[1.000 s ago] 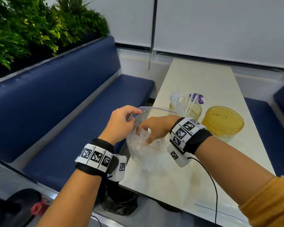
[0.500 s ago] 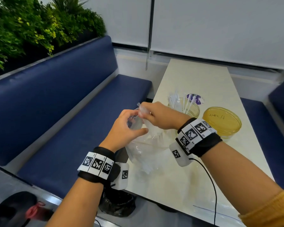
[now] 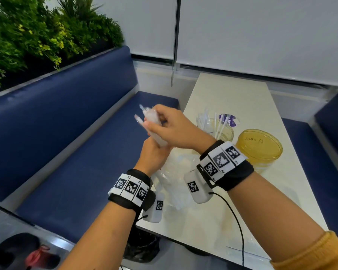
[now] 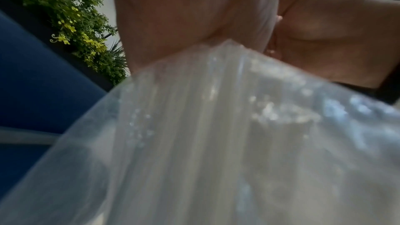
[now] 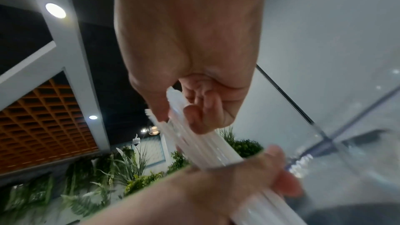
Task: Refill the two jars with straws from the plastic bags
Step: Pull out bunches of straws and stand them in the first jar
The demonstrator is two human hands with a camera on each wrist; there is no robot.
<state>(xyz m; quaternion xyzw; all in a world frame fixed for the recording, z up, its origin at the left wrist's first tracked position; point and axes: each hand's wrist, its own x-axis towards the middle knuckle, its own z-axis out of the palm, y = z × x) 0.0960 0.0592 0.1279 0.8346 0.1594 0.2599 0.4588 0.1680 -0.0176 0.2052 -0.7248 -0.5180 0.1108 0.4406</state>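
- The right hand is closed around a bundle of wrapped straws, with the straw tips standing out above the fist. I think this firm grip keeps the thin straws together as one bundle.
- The left hand grips the plastic bag at its neck, just under the right hand. This probably holds the bag back so only the straws come out.
- The bag hangs down to the left edge of the tabletop, and more straws are seen through it in the left wrist view.
- The open jar, with some straws already in it, stands in the middle of the tabletop, within reach of the right hand.
- A yellow lidded jar is just beside it, toward the right edge, not yet opened.
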